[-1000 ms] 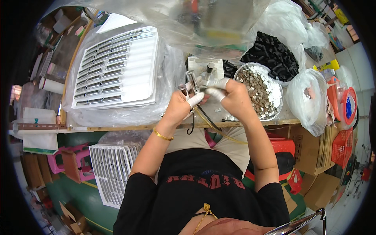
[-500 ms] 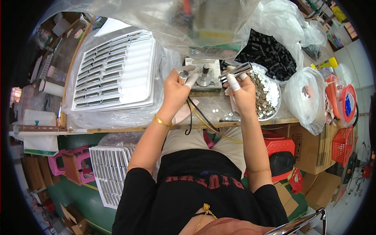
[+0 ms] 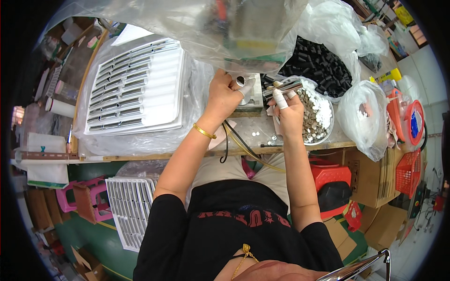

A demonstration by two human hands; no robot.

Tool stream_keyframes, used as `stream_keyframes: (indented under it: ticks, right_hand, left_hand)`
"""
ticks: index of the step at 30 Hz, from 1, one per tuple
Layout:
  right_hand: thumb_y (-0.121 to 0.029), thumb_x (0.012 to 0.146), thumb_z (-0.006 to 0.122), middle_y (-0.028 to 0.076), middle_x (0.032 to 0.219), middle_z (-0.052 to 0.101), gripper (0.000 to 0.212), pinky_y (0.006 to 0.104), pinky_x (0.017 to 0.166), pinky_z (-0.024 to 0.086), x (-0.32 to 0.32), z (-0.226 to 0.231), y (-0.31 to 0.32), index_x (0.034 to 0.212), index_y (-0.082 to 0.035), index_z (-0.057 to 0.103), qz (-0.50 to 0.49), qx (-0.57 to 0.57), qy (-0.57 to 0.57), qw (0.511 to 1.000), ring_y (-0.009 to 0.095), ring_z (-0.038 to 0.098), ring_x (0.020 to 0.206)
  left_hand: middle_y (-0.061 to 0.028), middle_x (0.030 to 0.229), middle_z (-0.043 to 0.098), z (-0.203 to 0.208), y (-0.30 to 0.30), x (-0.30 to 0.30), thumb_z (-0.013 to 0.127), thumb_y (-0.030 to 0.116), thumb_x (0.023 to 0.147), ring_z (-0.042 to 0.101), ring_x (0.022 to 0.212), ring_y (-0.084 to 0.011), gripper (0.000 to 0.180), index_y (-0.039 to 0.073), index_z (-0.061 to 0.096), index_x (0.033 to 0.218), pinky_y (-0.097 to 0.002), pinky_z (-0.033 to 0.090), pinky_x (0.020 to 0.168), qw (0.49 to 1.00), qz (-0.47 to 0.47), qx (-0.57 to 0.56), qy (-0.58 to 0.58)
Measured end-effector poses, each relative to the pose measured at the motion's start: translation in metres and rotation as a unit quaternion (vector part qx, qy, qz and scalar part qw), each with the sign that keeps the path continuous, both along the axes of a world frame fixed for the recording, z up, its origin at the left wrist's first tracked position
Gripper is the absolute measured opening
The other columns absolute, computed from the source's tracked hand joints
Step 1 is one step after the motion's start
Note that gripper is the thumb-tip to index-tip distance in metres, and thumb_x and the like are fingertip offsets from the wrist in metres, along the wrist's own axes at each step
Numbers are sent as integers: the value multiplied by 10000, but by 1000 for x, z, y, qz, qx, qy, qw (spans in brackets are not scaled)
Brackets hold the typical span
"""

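My left hand (image 3: 226, 96) is closed around a short shiny metal tube (image 3: 240, 81), seen nearly end-on, over the post of a small metal fixture. The hand now hides that post; part of the fixture's block (image 3: 255, 96) shows beside it. My right hand (image 3: 289, 112), with white finger covers on, grips chrome metal tubes (image 3: 291, 87) lying slantwise between thumb and fingers. They are above the left rim of a clear bowl (image 3: 332, 122) of small silver and white discs (image 3: 315, 112).
Chrome tubes lie in rows in a white foam tray (image 3: 164, 93) on the left. Black plastic sleeves (image 3: 321, 65) fill a bag behind the bowl. Clear plastic sheeting (image 3: 243, 33) hangs over the fixture. A knotted plastic bag (image 3: 364, 124) sits on the right. Cables (image 3: 243, 144) cross the table's front edge.
My left hand has moved right and slightly away from me, bringing its tube over the fixture's post. My right hand keeps hold of its tubes, which have turned a little flatter.
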State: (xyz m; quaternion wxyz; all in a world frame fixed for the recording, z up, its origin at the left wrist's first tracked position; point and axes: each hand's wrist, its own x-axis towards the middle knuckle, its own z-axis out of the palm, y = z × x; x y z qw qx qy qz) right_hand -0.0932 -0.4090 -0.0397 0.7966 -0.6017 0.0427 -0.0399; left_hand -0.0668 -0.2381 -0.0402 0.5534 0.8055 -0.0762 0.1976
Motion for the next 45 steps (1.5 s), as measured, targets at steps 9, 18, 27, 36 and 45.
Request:
stream_keyframes:
  ticks: [9, 18, 27, 36, 45]
  right_hand:
    - [-109, 906, 610, 51, 920, 645, 258, 176, 513, 387, 11, 5, 20, 1140, -9, 568, 17, 25, -91, 995, 71, 597, 736]
    - [-65, 892, 591, 73, 889, 642, 211, 255, 661, 477, 24, -5, 35, 1085, 13, 560, 53, -125, -192, 972, 121, 593, 720]
    - [-61, 905, 570, 58, 874, 615, 143, 269, 662, 474, 19, -2, 37, 1030, -3, 531, 41, -97, -172, 980, 129, 580, 708]
    - [-74, 931, 555, 53, 947, 618, 186, 232, 657, 468, 8, -1, 21, 1100, -4, 522, 22, -62, -123, 990, 90, 549, 710]
    - [-76, 913, 581, 61, 928, 635, 279, 235, 643, 481, 7, -7, 16, 1170, 15, 521, 6, -109, -187, 976, 96, 571, 695]
  left_hand:
    - [-55, 928, 535, -2, 10, -30, 748, 71, 771, 545, 804, -128, 193, 33, 704, 955, -240, 446, 696, 991, 67, -83, -86]
    - [-50, 979, 566, -26, 29, -56, 748, 67, 765, 501, 777, -106, 175, 42, 708, 934, -226, 414, 678, 993, 54, -103, 20]
    - [-205, 1327, 488, -42, 19, -18, 773, 72, 717, 593, 943, -207, 227, 71, 709, 934, -329, 471, 750, 987, -129, 27, 96]
    - [-124, 825, 549, -9, 12, -49, 685, -22, 705, 561, 618, -246, 272, 54, 693, 965, -335, 476, 563, 995, -85, 55, -18]
    - [-111, 801, 542, -10, 12, -49, 751, 48, 707, 528, 618, -203, 245, 49, 691, 945, -311, 454, 568, 994, -108, -3, 13]
